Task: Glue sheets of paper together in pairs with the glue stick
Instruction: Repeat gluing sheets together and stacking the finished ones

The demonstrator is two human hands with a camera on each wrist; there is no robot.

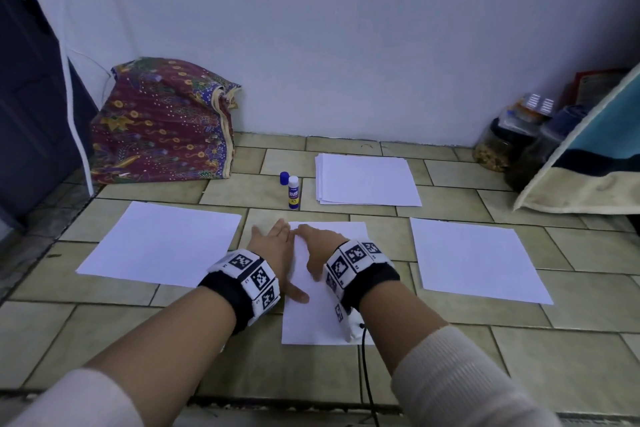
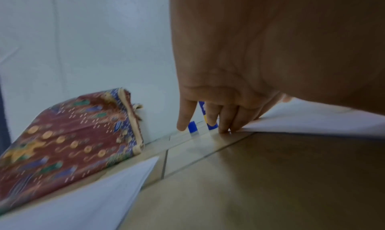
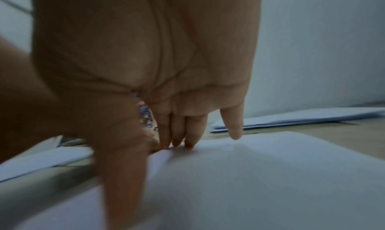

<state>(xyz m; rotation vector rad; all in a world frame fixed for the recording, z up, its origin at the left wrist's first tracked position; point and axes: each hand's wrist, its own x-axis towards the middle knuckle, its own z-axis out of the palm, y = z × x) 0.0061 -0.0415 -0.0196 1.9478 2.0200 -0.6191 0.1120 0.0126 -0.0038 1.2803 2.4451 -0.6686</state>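
Glue stick (image 1: 293,192) upright, uncapped

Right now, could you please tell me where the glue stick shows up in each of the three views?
Head: the glue stick stands upright, uncapped, at centre, beyond both hands, left of the paper stack.
Left wrist: only blue-and-white slivers of it show between the fingers, right of centre.
Right wrist: not clearly in view.
Shared landmark: the sheet under the hands.

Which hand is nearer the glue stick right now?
Left, narrowly. The left hand lies just short of the glue stick, fingertips at the middle sheet's far left corner; the right hand presses the sheet slightly further right.
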